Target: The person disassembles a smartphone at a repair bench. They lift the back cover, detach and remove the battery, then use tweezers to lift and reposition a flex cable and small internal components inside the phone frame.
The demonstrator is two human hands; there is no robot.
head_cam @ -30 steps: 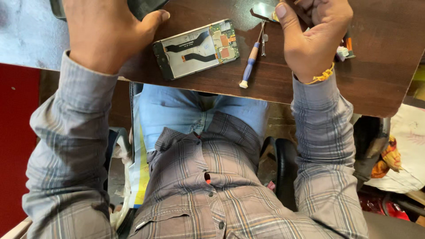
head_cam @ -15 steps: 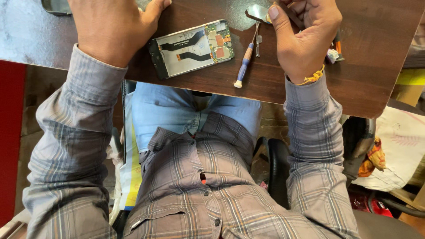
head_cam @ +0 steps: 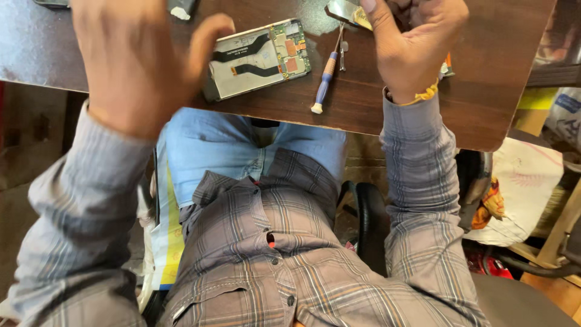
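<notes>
Seen from above, over a dark brown wooden surface [head_cam: 484, 79] with both forearms in grey plaid sleeves. Left hand [head_cam: 130, 60] raised and blurred above the surface's near edge, fingers spread apart, thumb stretched toward the opened smartphone with its back cover off, circuit board and black ribbon cables exposed [head_cam: 257, 57]; holding nothing, thumb tip close to the phone's left end, contact impossible to tell. Phone lying flat and slightly tilted between the two hands, near the surface's front edge. Just right of it, a small screwdriver with a blue and white handle [head_cam: 324, 82], lying on the surface, tip pointing away from the body, white cap nearest the edge. Right hand [head_cam: 414, 42] curled at the top of the frame, fingers closed together on a thin shiny metallic plate [head_cam: 348, 11], pinched at its right end by thumb and forefinger; yellow thread band at the wrist. Small orange piece [head_cam: 448, 60] peeking out beside the right wrist. Below the surface: blue jeans, black chair.
</notes>
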